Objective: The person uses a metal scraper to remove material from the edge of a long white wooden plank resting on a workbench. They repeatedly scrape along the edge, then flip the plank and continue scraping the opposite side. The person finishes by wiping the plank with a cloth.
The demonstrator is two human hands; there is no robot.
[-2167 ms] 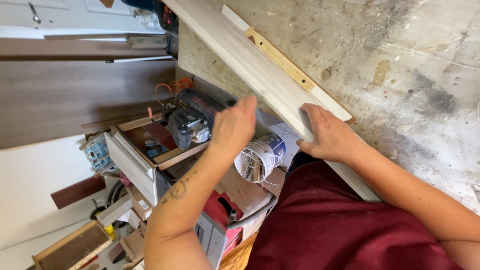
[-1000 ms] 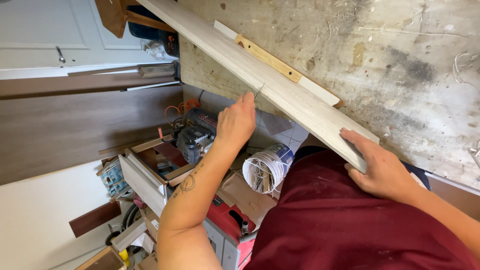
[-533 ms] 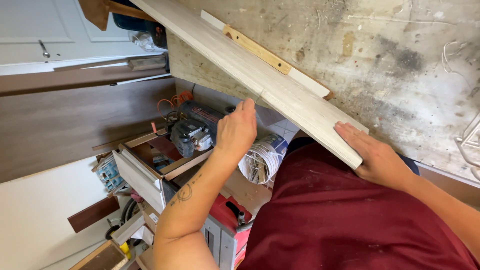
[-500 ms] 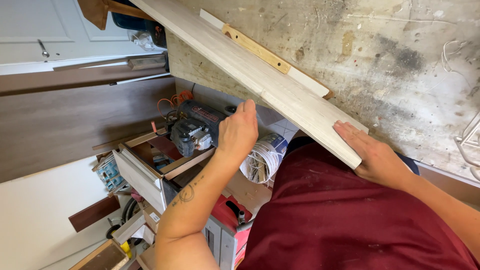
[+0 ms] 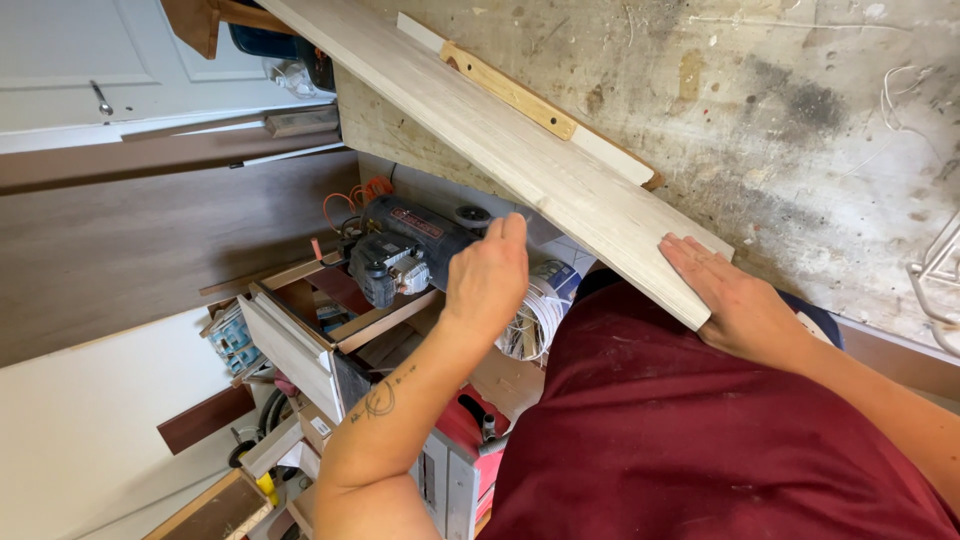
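A long pale wood-grain plank [image 5: 520, 150] lies slantwise across a stained, paint-spattered work surface [image 5: 800, 130]. My right hand [image 5: 735, 300] rests at the plank's near end, fingers laid flat on top and the thumb out of sight at the edge. My left hand [image 5: 487, 280] is curled shut just below the plank's long edge, knuckles toward the camera. Earlier frames show a thin pointed tool at its fingertips; now the hand hides it.
A narrow tan wood strip [image 5: 510, 92] and a white offcut [image 5: 610, 155] lie behind the plank. Below the bench edge are a black power tool [image 5: 400, 240], a coil of white wire [image 5: 540, 310], a red saw stand [image 5: 455, 430] and wood scraps. A white door [image 5: 100, 60] stands far left.
My right hand slid down the plank to its near end. My left hand, which held the thin tool against the plank's edge, has drawn back slightly below it.
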